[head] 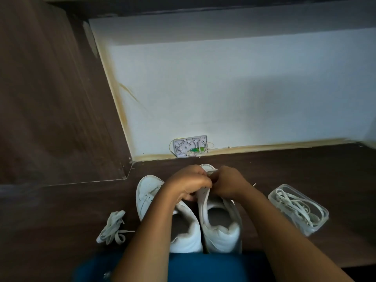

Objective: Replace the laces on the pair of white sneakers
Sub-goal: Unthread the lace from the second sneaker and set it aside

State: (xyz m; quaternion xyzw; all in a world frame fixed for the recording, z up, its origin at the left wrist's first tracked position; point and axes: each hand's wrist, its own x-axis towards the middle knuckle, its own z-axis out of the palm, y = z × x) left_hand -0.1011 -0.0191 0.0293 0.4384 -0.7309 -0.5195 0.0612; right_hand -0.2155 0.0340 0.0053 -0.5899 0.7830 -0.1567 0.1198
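Sneaker pair at 6 o'clock on dark table [305, 169], heels toward person. Left hand [190, 184] clenched on right-side sneaker [221, 231] eyelet flap; right hand [227, 182] pinches lace [254, 185] there. Left-side sneaker [148, 192] touches it. Loose laces [113, 227] at 8 o'clock; lace-filled clear tub [299, 208] at 4 o'clock.

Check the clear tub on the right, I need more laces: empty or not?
Not empty: a tangle of white laces shows inside the clear tub.

Dim, soft-focus picture with dark vignetted corners, wide-angle bending at edges, brightest on the pale wall [234, 94].
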